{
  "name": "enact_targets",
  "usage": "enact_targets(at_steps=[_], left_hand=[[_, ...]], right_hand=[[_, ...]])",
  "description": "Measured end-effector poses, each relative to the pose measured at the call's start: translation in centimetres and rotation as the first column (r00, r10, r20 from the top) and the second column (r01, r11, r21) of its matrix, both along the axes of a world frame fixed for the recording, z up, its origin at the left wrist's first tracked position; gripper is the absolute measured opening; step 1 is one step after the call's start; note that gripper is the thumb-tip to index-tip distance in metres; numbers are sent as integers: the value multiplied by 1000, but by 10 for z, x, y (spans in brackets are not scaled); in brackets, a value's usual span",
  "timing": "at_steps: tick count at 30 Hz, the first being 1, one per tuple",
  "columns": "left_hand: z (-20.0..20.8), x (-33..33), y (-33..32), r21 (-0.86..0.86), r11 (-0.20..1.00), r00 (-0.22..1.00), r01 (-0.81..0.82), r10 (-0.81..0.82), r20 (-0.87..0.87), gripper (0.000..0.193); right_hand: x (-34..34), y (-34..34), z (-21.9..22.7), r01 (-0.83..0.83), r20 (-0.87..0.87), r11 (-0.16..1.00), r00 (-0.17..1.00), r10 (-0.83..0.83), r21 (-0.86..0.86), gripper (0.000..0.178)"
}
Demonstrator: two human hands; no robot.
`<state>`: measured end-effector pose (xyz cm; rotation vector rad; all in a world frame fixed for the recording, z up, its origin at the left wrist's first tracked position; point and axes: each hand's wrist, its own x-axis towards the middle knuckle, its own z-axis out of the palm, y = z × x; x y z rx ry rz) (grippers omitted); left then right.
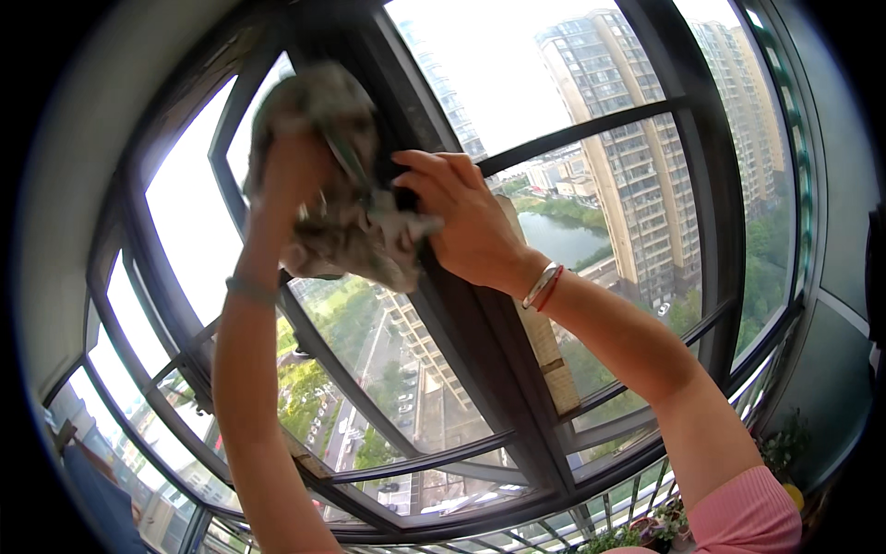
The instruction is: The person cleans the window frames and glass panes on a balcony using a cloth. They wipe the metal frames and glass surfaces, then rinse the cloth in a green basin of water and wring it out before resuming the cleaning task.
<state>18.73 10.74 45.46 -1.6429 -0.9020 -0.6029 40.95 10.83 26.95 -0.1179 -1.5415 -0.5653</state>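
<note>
A crumpled, patterned grey-green cloth [365,235] is bunched against the upper part of a window sash, smeared by motion. My left hand [297,171] is closed on it, with the arm raised and a band around the wrist. Parts of the cloth hang below and to the right of that hand. My right hand [472,226] grips the dark window frame [461,319] beside the cloth, its fingers bent at the frame's edge. The thumb side is partly hidden by the cloth. A silver bangle and a red cord circle the right wrist.
Dark-framed panes curve around me, and the tilted sash [221,157] stands at the left. Below runs a white railing [554,535] with potted plants [651,528]. Blue fabric [97,489] hangs at the lower left. High-rise buildings [637,203] and a pond lie far outside.
</note>
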Motion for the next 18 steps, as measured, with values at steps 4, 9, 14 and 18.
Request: enact_targets(at_steps=[4,9,14,18], left_hand=[[-110,25,-85,-169,974,988,-153,154,-8,41],[-79,26,-61,-85,950,954,-301,299,-34,39],[10,43,-25,71,948,949,-309,302,95,38],[143,-1,2,337,893,907,-300,376,-189,35]], right_hand=[[-1,-4,0,-13,-9,999,1000,13,-34,40],[-4,-6,2,111,-39,994,993,-111,14,46],[6,2,0,182,-25,983,983,-181,23,50],[-6,-9,0,125,-48,991,991,-122,46,46]])
